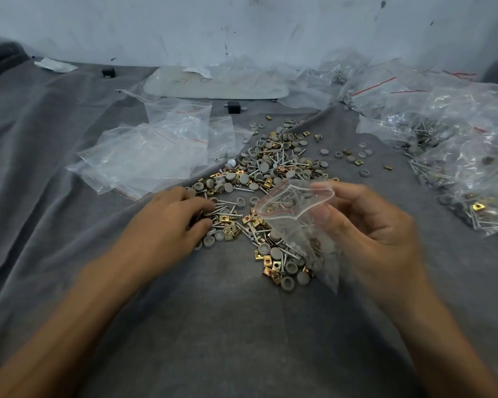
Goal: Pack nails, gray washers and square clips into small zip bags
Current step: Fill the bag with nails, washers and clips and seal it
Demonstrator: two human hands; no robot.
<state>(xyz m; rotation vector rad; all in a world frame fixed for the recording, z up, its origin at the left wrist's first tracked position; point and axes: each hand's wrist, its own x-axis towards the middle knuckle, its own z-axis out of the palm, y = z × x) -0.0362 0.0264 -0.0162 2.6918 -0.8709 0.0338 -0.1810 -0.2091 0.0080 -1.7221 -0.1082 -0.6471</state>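
Midway: filled bags [457,145] heaped right, big loose pile [273,165] remains; right hand [368,225] fingers pinch part-filled bag [293,222], left hand [167,222] fingers curl on nails [224,215].

Empty bags [144,156] left of parts pile [270,173]

surface: gray cloth [213,326] | loose: nails [227,201], gray washers [290,174], square clips [223,217] | empty zip bags [144,159] | filled bags [457,145]
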